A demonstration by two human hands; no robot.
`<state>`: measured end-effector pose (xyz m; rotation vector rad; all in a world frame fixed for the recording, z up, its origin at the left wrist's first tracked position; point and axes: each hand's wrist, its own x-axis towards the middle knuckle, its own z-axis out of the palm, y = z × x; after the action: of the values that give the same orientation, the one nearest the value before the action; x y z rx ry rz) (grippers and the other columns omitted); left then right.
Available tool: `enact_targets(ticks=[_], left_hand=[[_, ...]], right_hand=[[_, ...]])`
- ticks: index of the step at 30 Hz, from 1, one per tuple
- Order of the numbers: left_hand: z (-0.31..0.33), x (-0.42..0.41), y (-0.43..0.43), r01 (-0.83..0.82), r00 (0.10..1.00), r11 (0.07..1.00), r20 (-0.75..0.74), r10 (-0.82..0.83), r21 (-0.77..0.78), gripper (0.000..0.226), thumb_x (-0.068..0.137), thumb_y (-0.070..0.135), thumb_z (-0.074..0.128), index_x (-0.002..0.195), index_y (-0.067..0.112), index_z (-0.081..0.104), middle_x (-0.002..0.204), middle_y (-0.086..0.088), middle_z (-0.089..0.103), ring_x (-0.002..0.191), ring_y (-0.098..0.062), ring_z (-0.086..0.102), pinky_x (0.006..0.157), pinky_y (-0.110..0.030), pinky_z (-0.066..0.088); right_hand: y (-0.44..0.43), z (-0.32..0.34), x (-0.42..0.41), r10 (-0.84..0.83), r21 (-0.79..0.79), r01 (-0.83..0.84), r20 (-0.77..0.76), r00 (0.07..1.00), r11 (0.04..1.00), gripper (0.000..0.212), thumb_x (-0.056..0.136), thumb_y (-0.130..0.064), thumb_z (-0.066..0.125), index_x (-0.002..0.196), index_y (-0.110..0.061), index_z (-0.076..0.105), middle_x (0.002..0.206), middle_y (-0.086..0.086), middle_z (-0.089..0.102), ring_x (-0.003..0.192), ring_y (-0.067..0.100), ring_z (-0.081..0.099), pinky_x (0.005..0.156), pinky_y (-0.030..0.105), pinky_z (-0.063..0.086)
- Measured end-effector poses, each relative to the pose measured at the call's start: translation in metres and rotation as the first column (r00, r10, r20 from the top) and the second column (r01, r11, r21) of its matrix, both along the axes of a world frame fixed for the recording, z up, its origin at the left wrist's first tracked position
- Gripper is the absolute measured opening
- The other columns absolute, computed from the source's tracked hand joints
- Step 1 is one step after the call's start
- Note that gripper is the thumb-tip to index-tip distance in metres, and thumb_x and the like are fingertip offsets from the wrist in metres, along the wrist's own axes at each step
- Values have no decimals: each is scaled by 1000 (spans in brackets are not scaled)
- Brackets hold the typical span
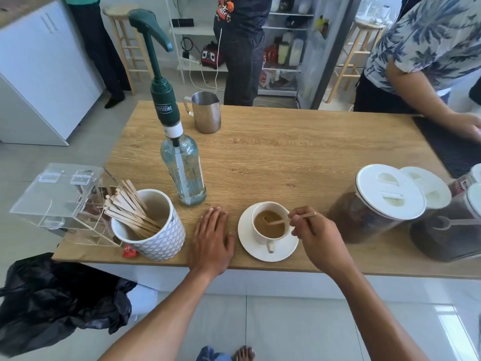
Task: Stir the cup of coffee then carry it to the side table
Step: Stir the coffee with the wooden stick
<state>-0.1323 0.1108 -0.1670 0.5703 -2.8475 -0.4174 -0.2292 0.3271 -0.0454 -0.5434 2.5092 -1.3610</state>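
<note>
A white cup of milky coffee (269, 222) stands on a white saucer (250, 246) near the front edge of the wooden table (299, 157), its handle turned toward me. My right hand (316, 237) pinches a thin wooden stir stick (281, 221) whose far end dips into the coffee. My left hand (212, 239) lies flat on the table just left of the saucer, fingers spread, holding nothing.
A patterned white mug of stir sticks (149, 230) and a clear acrylic box (59, 196) sit at the left. A pump bottle (182, 168) and steel pitcher (207, 112) stand behind. Lidded jars (382, 201) crowd the right. Three people stand beyond the table. A black bag (57, 300) hangs at lower left.
</note>
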Motion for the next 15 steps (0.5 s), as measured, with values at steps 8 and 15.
enact_targets(ticks=[8,15], left_hand=[[1,0,-1,-3,1000,1000,5,3,-5,56,95,40,32,144,16,45,156,-4,38,148,-20,24,121,-41,20],[1,0,-1,-3,1000,1000,4,3,2,55,95,39,35,143,16,46,155,-4,39,147,-20,25,120,-42,22]], right_hand=[[1,-1,-6,-62,9,62,-60,996,998,13,99,-15,52,94,-17,64,80,-5,69,70,5,65,61,13,47],[9,-4,2,-80,-35,81,25,996,996,19,98,-13,54,88,-19,68,81,-10,69,66,5,65,64,21,51]])
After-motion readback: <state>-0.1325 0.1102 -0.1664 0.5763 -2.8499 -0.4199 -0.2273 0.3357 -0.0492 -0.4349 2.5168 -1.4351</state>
